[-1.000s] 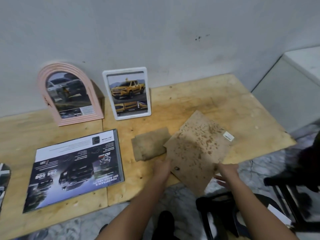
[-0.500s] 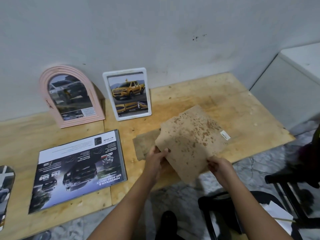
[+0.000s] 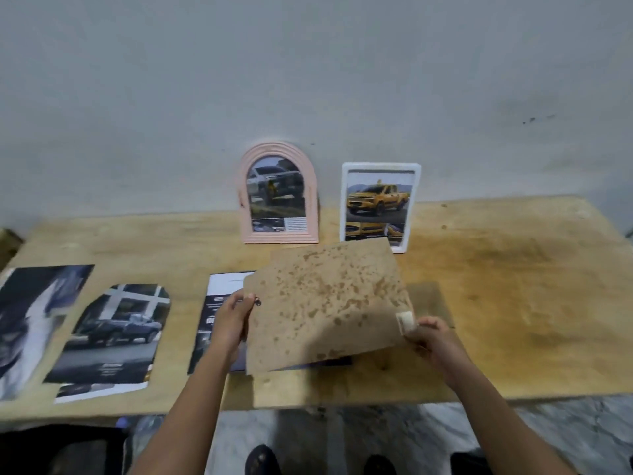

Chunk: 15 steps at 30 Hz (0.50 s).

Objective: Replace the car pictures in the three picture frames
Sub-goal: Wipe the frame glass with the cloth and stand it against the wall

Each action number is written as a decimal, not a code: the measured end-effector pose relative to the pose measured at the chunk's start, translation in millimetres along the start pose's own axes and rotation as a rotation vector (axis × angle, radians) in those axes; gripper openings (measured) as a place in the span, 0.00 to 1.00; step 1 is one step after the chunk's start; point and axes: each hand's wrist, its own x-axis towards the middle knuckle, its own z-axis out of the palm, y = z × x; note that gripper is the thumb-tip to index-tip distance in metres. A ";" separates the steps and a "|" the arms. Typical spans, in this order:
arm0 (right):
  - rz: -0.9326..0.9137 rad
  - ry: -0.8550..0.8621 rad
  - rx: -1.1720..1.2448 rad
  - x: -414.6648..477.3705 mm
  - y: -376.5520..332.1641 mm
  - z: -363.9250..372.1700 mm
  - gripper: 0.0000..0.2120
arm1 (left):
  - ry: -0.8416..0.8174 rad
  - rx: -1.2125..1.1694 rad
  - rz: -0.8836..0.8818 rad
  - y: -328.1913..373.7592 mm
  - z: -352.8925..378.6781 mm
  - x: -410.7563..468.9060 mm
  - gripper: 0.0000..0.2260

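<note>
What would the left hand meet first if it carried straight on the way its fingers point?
Probably the stained brown backing board itself: the left hand grips its left edge, fingers pointing up and right. Beyond, roughly, stands the pink arched frame; depth is unclear.

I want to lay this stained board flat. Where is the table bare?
Bare wood runs right of the white frame and right hand, out to the table edge. A smaller strip lies left of the pink frame. Car prints crowd the left front.

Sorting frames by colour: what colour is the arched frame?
Pale pink; the arched frame shows best in the head view.
</note>
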 end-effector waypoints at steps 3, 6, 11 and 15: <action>0.021 -0.071 -0.282 -3.0 3.1 38.9 0.07 | 0.086 0.102 -0.030 -7.3 -52.5 14.7 0.07; 0.018 -0.085 -0.423 -6.1 6.0 72.4 0.09 | 0.133 0.231 -0.070 -13.9 -84.6 29.4 0.06; 0.056 -0.094 -0.449 -8.2 14.3 103.4 0.11 | 0.164 0.325 -0.051 -14.1 -104.3 46.0 0.13; 0.058 0.011 -0.480 -11.3 23.0 112.2 0.09 | 0.158 0.351 -0.044 -17.0 -108.7 51.9 0.20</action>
